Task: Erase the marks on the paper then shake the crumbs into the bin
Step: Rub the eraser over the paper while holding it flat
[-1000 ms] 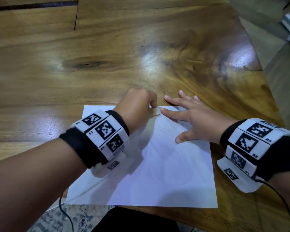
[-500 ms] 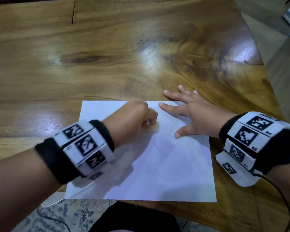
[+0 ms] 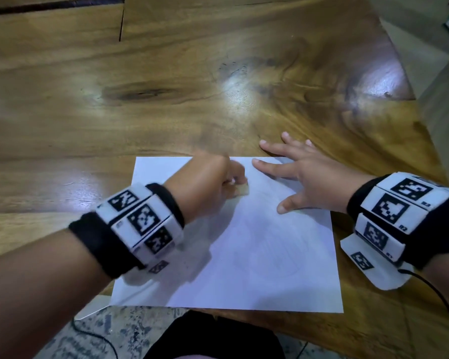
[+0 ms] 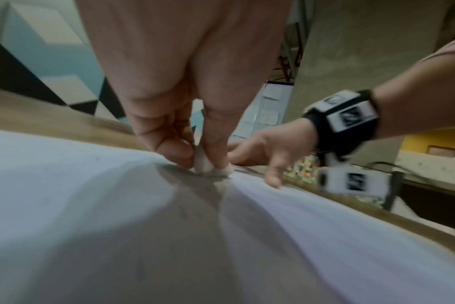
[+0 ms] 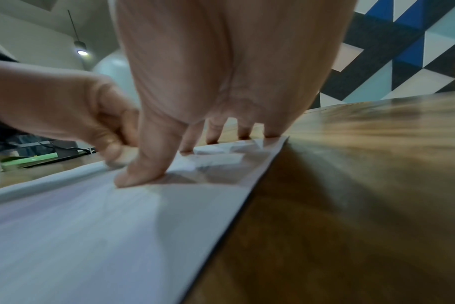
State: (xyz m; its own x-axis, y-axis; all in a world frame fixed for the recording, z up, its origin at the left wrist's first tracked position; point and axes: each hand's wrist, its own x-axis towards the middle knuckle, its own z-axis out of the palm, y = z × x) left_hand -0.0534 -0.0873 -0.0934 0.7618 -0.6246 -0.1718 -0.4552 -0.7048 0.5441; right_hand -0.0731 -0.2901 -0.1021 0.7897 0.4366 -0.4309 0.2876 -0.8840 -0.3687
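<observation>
— Change? Left hand (image 3: 205, 182) pinching the eraser (image 3: 240, 190), sitting lower on the paper (image 3: 257, 255) than before.
— Right hand (image 3: 314, 177) is lying flat, pinning the sheet. Wrist view is showing my thumb (image 5: 143, 174) pressing.

Glossy wooden table (image 3: 166, 73); geometric blue, black, white wall (image 5: 403, 51); hanging lamp (image 5: 81, 48).

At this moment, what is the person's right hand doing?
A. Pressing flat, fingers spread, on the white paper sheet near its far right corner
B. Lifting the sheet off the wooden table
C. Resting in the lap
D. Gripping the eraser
A: the right hand lies spread on the white paper sheet, while the left hand pinches the small pale eraser.
</observation>
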